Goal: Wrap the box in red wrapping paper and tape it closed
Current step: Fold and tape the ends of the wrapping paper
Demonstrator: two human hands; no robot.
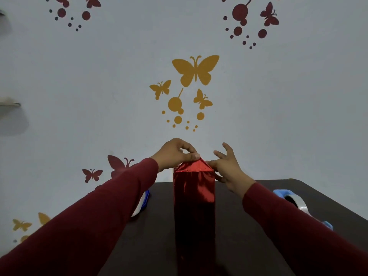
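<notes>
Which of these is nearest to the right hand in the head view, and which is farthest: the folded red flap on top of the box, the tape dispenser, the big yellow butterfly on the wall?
From the right hand:
1. Folded red flap, touching its fingertips, just to the left.
2. Tape dispenser, on the table, lower right.
3. Big yellow butterfly, on the wall, above and behind.

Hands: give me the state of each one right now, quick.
Left hand: pinching the folded tip of the red wrapping paper at the box's top.
Right hand: open, fingers spread, fingertips touching the paper's right top fold.
</notes>
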